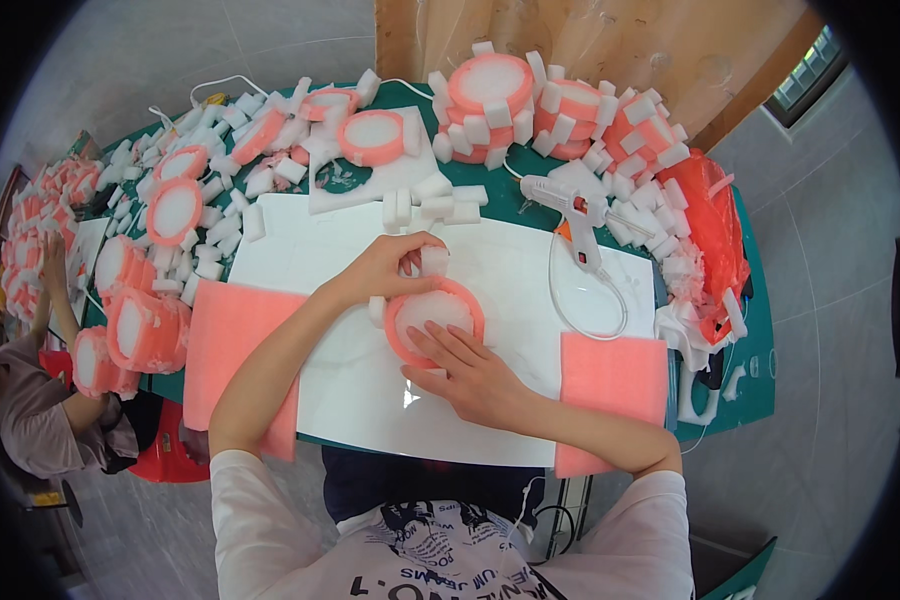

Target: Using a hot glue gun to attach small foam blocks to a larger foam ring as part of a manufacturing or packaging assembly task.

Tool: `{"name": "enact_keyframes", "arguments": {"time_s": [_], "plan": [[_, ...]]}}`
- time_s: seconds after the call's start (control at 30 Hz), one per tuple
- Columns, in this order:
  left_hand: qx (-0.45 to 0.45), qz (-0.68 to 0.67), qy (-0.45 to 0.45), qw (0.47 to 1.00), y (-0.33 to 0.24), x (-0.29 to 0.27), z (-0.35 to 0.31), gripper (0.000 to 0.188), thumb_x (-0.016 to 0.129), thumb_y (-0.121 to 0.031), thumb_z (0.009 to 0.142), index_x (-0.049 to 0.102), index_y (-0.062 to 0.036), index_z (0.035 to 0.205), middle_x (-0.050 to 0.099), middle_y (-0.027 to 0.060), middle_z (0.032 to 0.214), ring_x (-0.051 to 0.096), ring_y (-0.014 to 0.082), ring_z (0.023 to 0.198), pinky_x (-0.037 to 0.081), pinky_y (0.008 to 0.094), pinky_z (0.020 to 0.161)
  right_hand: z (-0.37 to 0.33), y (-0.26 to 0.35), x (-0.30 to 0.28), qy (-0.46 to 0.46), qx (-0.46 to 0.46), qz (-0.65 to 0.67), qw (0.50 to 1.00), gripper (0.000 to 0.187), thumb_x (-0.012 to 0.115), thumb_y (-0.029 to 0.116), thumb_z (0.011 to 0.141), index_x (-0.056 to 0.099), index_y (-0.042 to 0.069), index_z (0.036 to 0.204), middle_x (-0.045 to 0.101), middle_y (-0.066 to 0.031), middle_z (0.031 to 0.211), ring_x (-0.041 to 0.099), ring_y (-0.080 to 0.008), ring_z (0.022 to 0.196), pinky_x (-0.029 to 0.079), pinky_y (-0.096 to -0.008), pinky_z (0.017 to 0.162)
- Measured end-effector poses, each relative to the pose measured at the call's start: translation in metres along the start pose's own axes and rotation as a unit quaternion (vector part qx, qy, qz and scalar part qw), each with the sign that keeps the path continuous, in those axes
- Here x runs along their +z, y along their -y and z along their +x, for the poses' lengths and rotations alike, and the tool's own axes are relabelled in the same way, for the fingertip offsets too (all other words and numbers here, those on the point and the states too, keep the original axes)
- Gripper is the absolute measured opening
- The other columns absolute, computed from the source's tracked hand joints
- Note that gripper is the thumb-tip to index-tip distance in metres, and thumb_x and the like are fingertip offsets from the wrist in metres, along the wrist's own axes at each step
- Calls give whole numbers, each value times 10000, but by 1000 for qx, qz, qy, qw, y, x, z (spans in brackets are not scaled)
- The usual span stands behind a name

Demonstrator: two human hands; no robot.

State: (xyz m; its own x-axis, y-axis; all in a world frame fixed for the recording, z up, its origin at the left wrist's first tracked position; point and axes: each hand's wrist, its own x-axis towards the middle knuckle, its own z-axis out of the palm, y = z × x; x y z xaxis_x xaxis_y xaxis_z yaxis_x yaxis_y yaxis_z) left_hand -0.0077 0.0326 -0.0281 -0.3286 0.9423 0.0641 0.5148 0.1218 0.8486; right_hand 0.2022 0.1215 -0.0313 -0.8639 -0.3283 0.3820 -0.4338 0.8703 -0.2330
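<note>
A round foam disc [433,312], white in the middle with a pink band around its rim, lies on a white sheet [510,270] in front of me. My left hand [388,265] pinches a small white foam block [434,260] against the disc's far rim. Another small white block sits on the disc's left side. My right hand [468,372] lies flat on the near part of the disc, fingers spread, pressing it down.
A white glue gun [573,212] with its cord rests right of the disc. Pink foam sheets [238,362] [612,378] lie at both sides. Finished discs [490,88] and loose white blocks [440,205] crowd the green table's far side. Another person [45,400] sits at the left.
</note>
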Motion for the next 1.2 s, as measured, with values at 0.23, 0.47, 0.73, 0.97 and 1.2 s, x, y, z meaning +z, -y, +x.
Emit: {"name": "enact_keyframes", "arguments": {"time_s": [0.23,0.47,0.73,0.97,1.2], "plan": [[4,-3,-1,1000,2,0,-1,440,693,-208,665,557,-89,1066,598,57,805,537,140,705,450,250,659,1,0,0,0,0,6,1000,402,544,35,726,543,148,1112,380,-153,1350,407,-316,1214,332,-404,996],[2,-2,-2,1000,0,0,-1,432,692,-210,666,562,-93,1061,597,55,802,538,141,705,452,252,660,1,0,0,-2,1,14,1000,405,544,35,726,541,144,1116,380,-154,1349,405,-319,1213,335,-409,993],[5,4,-4,1000,1,0,-1,436,694,-215,664,562,-98,1063,596,54,801,539,143,703,454,253,659,1,0,-1,2,-2,11,1000,393,540,35,735,541,147,1111,378,-151,1352,406,-319,1214,337,-412,996],[-1,1,0,1000,-2,0,-1,435,696,-216,667,561,-95,1063,593,52,798,535,142,701,452,250,658,0,-1,0,1,0,12,1000,397,540,32,735,538,150,1114,366,-143,1362,398,-314,1221,336,-412,997],[-2,0,0,1000,0,0,-1,433,693,-220,670,560,-93,1063,591,55,797,534,142,698,451,251,658,1,0,0,-1,-6,-1,1000,396,544,34,727,536,148,1106,367,-142,1361,398,-310,1221,337,-407,998]]}}
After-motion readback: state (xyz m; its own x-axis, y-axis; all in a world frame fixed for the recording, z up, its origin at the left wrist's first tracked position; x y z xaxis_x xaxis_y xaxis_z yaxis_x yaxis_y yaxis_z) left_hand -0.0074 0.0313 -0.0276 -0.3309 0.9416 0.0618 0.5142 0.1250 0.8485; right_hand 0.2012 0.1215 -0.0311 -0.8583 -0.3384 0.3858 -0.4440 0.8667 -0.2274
